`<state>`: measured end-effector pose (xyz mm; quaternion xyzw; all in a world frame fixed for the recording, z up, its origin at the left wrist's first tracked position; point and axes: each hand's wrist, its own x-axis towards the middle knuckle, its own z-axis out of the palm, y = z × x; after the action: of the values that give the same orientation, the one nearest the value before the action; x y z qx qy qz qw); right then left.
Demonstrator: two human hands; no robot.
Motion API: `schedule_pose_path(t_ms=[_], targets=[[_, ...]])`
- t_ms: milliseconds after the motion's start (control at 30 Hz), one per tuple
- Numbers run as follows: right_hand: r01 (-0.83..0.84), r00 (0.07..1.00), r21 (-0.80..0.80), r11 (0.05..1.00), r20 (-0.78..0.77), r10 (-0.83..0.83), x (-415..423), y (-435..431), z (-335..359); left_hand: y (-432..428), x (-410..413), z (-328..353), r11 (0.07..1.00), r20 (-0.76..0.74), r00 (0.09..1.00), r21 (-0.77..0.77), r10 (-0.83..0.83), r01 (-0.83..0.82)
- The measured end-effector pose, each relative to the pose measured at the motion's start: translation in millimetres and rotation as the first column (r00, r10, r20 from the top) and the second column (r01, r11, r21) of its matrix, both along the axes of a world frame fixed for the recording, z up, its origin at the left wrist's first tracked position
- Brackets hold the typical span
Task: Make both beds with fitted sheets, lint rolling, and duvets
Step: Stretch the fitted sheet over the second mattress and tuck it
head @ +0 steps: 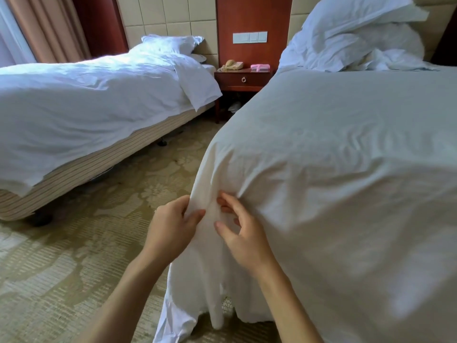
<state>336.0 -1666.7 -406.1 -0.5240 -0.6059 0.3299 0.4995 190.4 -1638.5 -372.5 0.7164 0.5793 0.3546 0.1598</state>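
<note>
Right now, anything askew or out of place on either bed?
Yes. The near sheet is untucked at its corner: it bunches where the left hand and right hand grip it, and it trails onto the carpet. The pillows sit heaped at its head end. The far duvet hangs crooked.

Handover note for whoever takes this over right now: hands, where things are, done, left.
Left hand grips the sheet at its near corner; right hand pinches it alongside.
Sheet lies spread, corner hanging loose to the carpet. Bedding pile sits at the head end.
Far bed looks made: duvet and pillow on.
Left: tuck this corner, lint roll, spread duvet.
</note>
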Motion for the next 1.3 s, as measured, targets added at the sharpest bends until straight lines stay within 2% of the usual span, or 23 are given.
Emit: schedule_pose_path(t_ms=[100, 200, 467, 700, 800, 900, 967, 1033, 1100, 1167, 1233, 1300], targets=[[-0.126, 0.988, -0.017, 0.992, -0.090, 0.124, -9, 4, -3, 0, -18, 6, 0.995, -0.085, 0.992, 0.039, 0.091, -0.088], [-0.141, 0.979, 0.015, 0.990, -0.144, 0.142, -15, 10, -1, 0, -25, 10, 0.990, -0.126, 0.983, 0.051, 0.137, -0.131], [-0.083, 0.930, 0.019, 0.996, -0.359, 0.085, -28, 18, -1, -11, -5, 8, 0.994, -0.144, 0.989, 0.105, 0.027, -0.012], [-0.230, 0.891, -0.099, 0.968, -0.422, 0.169, -12, 7, 12, -19, 34, 0, 0.964, -0.095, 0.993, 0.252, -0.065, 0.087], [-0.203, 0.898, -0.076, 0.976, -0.413, 0.154, 2, -1, 14, -16, 53, -7, 0.967, -0.024, 0.993, 0.224, -0.115, 0.118], [-0.154, 0.896, -0.134, 0.979, -0.437, 0.081, 15, -6, 6, -14, 66, -13, 0.981, 0.106, 0.986, 0.161, -0.128, 0.110], [-0.129, 0.917, -0.208, 0.970, -0.397, 0.037, 23, -13, 0, -14, 73, -15, 0.988, 0.206, 0.970, 0.116, -0.126, 0.103], [-0.012, 0.957, -0.274, 0.962, -0.283, -0.068, 30, -22, -6, -11, 79, -13, 0.995, 0.311, 0.946, 0.040, -0.097, 0.089], [0.225, 0.970, -0.246, 0.943, -0.036, -0.241, 37, -30, -14, -10, 84, -9, 0.992, 0.394, 0.915, -0.051, -0.083, 0.112], [0.371, 0.920, -0.129, 0.920, 0.185, -0.345, 40, -38, -17, -12, 91, -7, 0.977, 0.418, 0.902, -0.121, -0.109, 0.174], [0.369, 0.906, -0.085, 0.926, 0.256, -0.337, 38, -43, -13, -16, 101, -6, 0.963, 0.381, 0.912, -0.149, -0.152, 0.223], [0.379, 0.891, -0.110, 0.919, 0.312, -0.330, 34, -43, -11, -19, 111, -6, 0.961, 0.422, 0.897, -0.168, -0.129, 0.218]])
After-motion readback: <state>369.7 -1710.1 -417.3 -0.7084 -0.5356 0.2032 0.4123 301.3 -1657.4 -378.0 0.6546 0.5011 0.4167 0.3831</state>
